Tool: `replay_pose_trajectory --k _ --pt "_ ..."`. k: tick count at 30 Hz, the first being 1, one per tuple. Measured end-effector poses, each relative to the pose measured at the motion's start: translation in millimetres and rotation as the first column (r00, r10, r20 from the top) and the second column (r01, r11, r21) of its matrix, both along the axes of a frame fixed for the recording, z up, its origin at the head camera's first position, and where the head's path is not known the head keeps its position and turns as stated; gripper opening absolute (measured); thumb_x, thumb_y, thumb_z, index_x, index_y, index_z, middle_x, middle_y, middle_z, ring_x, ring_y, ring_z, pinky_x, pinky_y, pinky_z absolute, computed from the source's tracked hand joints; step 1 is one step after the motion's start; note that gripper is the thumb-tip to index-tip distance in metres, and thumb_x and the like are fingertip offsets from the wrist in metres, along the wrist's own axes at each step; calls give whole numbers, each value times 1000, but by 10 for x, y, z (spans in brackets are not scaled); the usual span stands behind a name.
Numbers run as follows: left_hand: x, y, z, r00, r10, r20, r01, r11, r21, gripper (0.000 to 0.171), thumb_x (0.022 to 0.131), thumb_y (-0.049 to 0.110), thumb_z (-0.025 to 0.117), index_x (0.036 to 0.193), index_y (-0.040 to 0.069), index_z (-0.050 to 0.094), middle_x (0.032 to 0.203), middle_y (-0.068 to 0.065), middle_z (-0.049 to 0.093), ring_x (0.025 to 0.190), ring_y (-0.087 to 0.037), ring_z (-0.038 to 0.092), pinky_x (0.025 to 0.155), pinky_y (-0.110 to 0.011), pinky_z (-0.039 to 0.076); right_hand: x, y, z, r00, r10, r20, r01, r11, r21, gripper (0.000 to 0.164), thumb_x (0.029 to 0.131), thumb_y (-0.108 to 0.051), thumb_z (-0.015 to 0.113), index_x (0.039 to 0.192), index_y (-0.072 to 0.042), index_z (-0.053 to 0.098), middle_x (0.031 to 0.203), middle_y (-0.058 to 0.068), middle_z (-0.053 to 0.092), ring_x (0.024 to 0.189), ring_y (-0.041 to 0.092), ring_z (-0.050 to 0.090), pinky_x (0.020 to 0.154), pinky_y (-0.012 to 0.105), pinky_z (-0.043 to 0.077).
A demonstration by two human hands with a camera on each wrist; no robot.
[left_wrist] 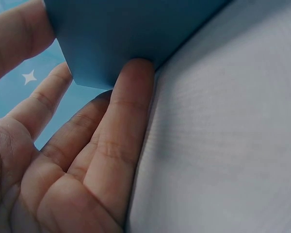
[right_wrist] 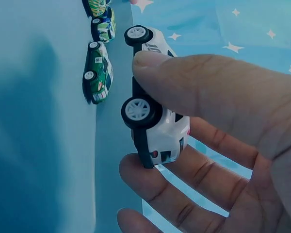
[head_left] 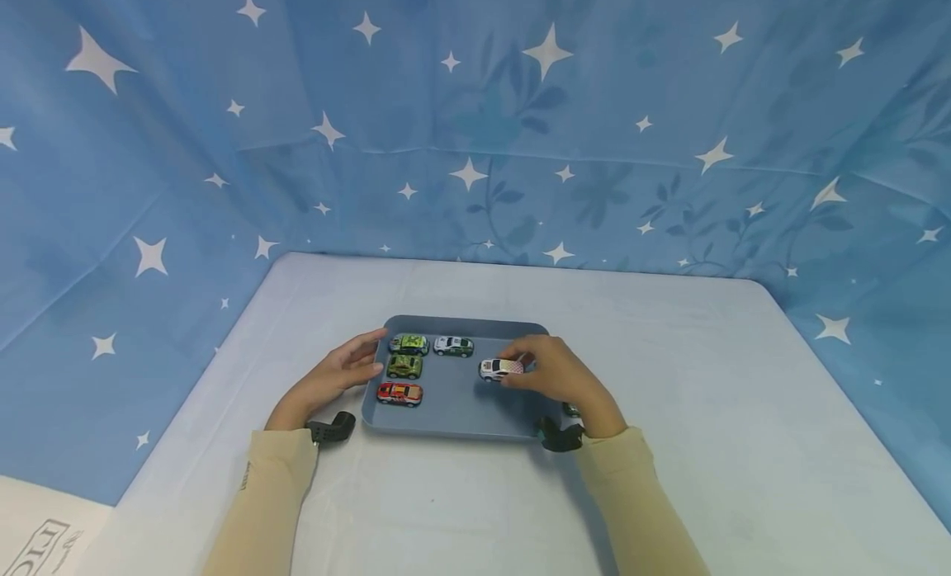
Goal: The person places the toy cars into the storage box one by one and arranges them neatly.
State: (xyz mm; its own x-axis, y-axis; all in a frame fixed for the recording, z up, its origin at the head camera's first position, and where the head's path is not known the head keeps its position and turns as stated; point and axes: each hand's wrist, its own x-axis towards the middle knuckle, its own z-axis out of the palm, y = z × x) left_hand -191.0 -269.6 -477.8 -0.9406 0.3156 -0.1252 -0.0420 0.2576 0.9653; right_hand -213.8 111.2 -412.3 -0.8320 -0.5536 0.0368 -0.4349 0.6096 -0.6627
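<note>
My right hand (head_left: pixel 553 368) pinches a white toy car (head_left: pixel 500 369) between thumb and fingers, above the right half of a blue-grey tray (head_left: pixel 461 433). In the right wrist view this white car (right_wrist: pixel 167 138) hangs clear of the tray floor, thumb on its near side. My left hand (head_left: pixel 338 376) rests against the tray's left side; in the left wrist view its fairly straight fingers touch the tray's outer wall (left_wrist: pixel 102 43). Inside the tray stand a lime-green car (head_left: pixel 409 344), a white-and-green car (head_left: pixel 453 346), a camouflage-green car (head_left: pixel 404 366) and a red-orange car (head_left: pixel 399 394).
Another dark green car (head_left: pixel 570 409) shows partly beyond the tray's right edge, mostly hidden by my right wrist. The tray lies on a white table (head_left: pixel 743 427). A blue star-patterned curtain (head_left: pixel 475 130) hangs behind, and printed pale material (head_left: pixel 48 531) lies at the lower left.
</note>
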Motion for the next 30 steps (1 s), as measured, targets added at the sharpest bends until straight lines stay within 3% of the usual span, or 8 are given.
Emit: replay_pose_trajectory --k 12,20,30 --pt "5 -14 -16 1000 -13 -14 13 1000 -2 76 109 19 65 172 6 26 173 -30 26 160 -54 23 126 -66 29 -56 -194 7 999 16 30 -16 1000 -5 26 88 -4 89 113 0 83 106 8 77 94 21 67 75 32 56" --pt "2 -10 -14 1000 -12 -6 12 1000 -7 76 109 22 66 173 7 26 174 -29 25 160 -53 22 126 -67 28 -87 -278 -29 999 31 6 -31 1000 2 26 90 -6 89 115 0 82 109 8 78 100 26 69 88 42 61" --pt "3 -17 -9 1000 -4 -1 4 1000 -20 76 109 22 66 173 9 27 175 -28 25 160 -51 23 126 -66 30 -134 -426 9 999 -13 45 10 998 67 32 90 -8 89 120 -1 81 112 9 79 83 15 64 73 33 57"
